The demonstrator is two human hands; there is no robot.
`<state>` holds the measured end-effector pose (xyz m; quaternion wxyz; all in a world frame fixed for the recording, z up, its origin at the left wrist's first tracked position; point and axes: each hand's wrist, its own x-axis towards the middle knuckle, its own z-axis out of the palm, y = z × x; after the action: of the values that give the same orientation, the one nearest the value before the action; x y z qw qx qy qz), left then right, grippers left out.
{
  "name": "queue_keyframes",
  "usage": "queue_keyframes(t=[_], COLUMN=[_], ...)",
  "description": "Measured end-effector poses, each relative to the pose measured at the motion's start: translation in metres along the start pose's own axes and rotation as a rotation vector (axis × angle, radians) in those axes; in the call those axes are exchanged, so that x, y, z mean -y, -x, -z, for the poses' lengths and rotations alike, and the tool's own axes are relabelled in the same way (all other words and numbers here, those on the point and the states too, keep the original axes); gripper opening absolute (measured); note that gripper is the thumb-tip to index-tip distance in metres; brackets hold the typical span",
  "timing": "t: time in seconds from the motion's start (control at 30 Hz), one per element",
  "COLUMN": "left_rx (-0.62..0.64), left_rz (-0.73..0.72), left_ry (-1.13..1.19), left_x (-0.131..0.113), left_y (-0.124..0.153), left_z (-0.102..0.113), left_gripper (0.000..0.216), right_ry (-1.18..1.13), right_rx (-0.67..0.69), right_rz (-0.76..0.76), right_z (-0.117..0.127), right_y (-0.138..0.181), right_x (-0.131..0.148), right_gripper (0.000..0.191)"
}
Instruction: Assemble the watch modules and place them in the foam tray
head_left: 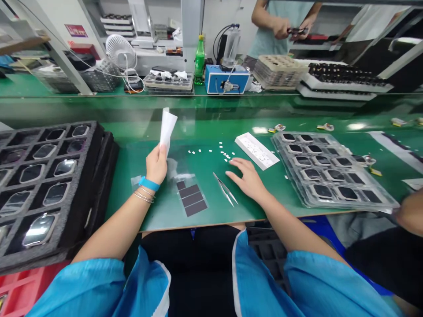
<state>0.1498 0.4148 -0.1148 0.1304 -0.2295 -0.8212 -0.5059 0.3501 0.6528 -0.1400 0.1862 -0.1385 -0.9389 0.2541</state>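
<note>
My left hand (pixel 156 164) is closed around a curled sheet of white paper (pixel 168 125), which it holds up above the green table. My right hand (pixel 245 176) is low over the table with its fingers apart, near a scatter of tiny white pieces (pixel 226 155). Metal tweezers (pixel 225 189) lie between the hands, tips toward me. Left of them is a clear sheet with black rectangular stickers (pixel 192 197). Beyond my right hand sits a shallow white box (pixel 257 150) with many small specks inside.
A black foam tray (pixel 71 185) of watch-like cases stands at left. A clear plastic tray (pixel 333 171) of similar square pieces lies at right, close to another person's arm (pixel 411 213). At the back are a white fan (pixel 120 51), a green bottle (pixel 199 61) and a blue device (pixel 227 79).
</note>
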Motion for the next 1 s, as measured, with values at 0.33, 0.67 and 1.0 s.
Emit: queue_keyframes(t=[0.33,0.67,1.0], left_rx=[-0.045,-0.037,-0.052], left_rz=[0.091,0.036,0.04], left_ry=[0.121,0.123,0.186], left_x=[-0.001,-0.003,-0.016], left_y=[0.011,0.011,0.018], left_z=[-0.007,0.0,0.009], left_gripper=[0.051,0.051,0.052], right_ry=[0.321,0.146,0.255], right_rx=[0.23,-0.201,0.226], right_rz=[-0.118,-0.035,0.195], right_z=[-0.053,-0.086,-0.097], right_y=[-0.108,-0.219,-0.144], right_x=[0.008,0.031,0.067], right_gripper=[0.095,0.061,0.08])
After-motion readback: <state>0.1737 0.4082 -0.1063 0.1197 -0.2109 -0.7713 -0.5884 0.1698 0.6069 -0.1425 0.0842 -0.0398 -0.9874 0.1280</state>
